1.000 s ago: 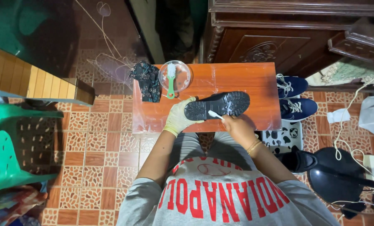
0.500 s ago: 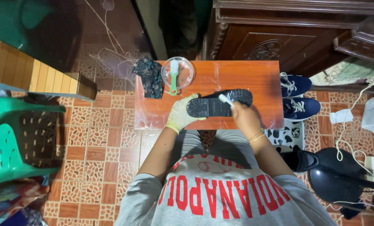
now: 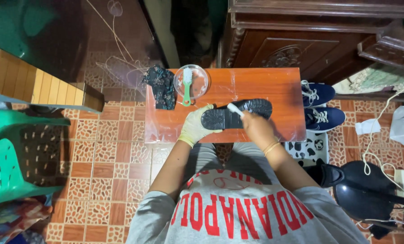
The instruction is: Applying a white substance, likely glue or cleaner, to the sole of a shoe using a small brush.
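Note:
A black shoe [image 3: 245, 110] lies sole-up on a small orange-brown table [image 3: 265, 86]. My left hand [image 3: 195, 126], in a pale yellow glove, grips the shoe at its heel end. My bare right hand [image 3: 256, 126] holds a small white brush or stick [image 3: 235, 110] pressed against the middle of the sole. Both forearms reach forward from my grey sweatshirt with red letters.
On the table's far left sit a clear bowl [image 3: 197, 79] with a green-handled brush [image 3: 187, 88] and a dark crumpled cloth [image 3: 161, 86]. Blue sneakers [image 3: 319, 106] stand right of the table, a green plastic chair [image 3: 16, 153] at left, a dark wooden cabinet [image 3: 301, 40] behind.
My right hand has moved the white brush along the sole, first toward the toe and now back to the middle. The left hand keeps its hold on the heel.

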